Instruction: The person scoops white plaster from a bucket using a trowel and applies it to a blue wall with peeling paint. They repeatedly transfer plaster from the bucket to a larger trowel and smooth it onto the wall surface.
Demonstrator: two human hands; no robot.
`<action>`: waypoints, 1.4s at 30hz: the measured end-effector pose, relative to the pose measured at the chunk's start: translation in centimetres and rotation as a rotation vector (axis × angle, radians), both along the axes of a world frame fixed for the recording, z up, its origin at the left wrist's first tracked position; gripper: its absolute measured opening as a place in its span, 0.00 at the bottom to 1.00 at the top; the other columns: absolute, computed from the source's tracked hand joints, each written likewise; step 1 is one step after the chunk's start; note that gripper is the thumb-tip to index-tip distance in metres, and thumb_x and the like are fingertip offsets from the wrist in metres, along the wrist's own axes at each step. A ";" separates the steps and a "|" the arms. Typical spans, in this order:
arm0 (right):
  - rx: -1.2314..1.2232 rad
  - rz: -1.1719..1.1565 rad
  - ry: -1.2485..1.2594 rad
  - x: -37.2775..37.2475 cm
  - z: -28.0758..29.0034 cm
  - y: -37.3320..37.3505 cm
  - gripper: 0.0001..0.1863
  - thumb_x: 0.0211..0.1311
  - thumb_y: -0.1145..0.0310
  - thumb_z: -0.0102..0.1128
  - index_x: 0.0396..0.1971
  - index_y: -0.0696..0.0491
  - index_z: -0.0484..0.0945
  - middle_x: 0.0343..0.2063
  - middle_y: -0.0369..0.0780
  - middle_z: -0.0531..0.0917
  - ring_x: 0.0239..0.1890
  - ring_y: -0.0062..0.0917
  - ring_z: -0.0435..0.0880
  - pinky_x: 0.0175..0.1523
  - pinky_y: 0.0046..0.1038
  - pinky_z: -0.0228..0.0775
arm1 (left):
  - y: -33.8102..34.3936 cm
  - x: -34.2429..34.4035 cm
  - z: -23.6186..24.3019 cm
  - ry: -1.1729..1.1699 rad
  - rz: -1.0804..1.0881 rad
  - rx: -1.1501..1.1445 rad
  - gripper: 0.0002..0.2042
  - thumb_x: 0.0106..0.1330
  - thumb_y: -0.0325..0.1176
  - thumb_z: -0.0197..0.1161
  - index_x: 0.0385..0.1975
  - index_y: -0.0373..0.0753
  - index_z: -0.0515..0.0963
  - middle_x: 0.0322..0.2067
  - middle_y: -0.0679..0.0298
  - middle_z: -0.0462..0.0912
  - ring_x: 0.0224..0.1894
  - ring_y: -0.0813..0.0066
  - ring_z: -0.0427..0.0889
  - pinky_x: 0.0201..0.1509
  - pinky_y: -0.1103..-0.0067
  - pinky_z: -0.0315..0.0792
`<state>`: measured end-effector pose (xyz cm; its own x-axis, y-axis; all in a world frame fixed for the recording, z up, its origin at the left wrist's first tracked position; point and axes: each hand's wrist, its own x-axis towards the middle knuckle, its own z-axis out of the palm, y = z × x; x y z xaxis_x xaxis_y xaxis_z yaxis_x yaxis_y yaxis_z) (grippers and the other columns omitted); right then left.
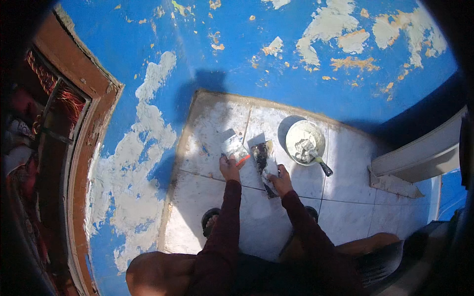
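Observation:
My left hand (pixel 229 166) grips a wide putty blade (pixel 232 144) with a white-smeared face and an orange edge. Just right of it, my right hand (pixel 280 181) is closed on a long flat trowel (pixel 260 155), dark and streaked with white filler. Both tools are over the white floor tiles (pixel 207 192). Beyond my right hand sits a round container (pixel 295 133) of pale filler, with a black-handled putty knife (pixel 326 167) resting in it.
Blue walls (pixel 247 44) with patches of pale filler surround the tiles. A brown door frame (pixel 101 96) stands at left, dark opening inside. A whitish ledge or stand (pixel 419 143) juts in at right. My sandalled foot (pixel 210 222) and bare knees are low in view.

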<state>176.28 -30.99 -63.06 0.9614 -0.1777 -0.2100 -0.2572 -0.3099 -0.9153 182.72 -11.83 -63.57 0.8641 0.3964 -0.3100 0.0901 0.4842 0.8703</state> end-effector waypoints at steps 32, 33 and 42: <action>0.675 -0.075 0.261 2.8 7.8 4.7 0.12 0.62 0.63 0.65 0.40 0.54 0.78 0.33 0.34 0.81 0.37 0.19 0.78 0.44 0.24 0.70 | -1.0 1.4 2.0 -0.376 -0.424 0.258 0.18 0.63 0.20 0.56 0.54 0.35 0.73 0.46 0.63 0.81 0.43 0.76 0.81 0.47 0.77 0.76; 0.643 -0.242 0.297 3.3 7.7 5.0 0.14 0.59 0.64 0.68 0.42 0.53 0.78 0.35 0.34 0.81 0.38 0.19 0.77 0.46 0.24 0.69 | -1.5 2.0 2.1 -0.427 -0.353 0.268 0.18 0.64 0.20 0.57 0.54 0.35 0.73 0.47 0.63 0.81 0.43 0.77 0.80 0.47 0.78 0.76; 0.741 0.038 0.339 2.3 6.6 3.3 0.18 0.60 0.64 0.67 0.47 0.55 0.76 0.40 0.35 0.80 0.41 0.18 0.77 0.45 0.22 0.71 | -1.4 1.7 3.7 -0.215 -0.375 -0.237 0.12 0.65 0.21 0.54 0.46 0.34 0.76 0.42 0.64 0.81 0.40 0.77 0.80 0.44 0.77 0.75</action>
<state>178.57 -27.68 -56.42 0.8269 0.1533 -0.5410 -0.5588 0.3317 -0.7601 184.44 -13.19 -59.82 0.9882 -0.0142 -0.1526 0.1263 0.6394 0.7584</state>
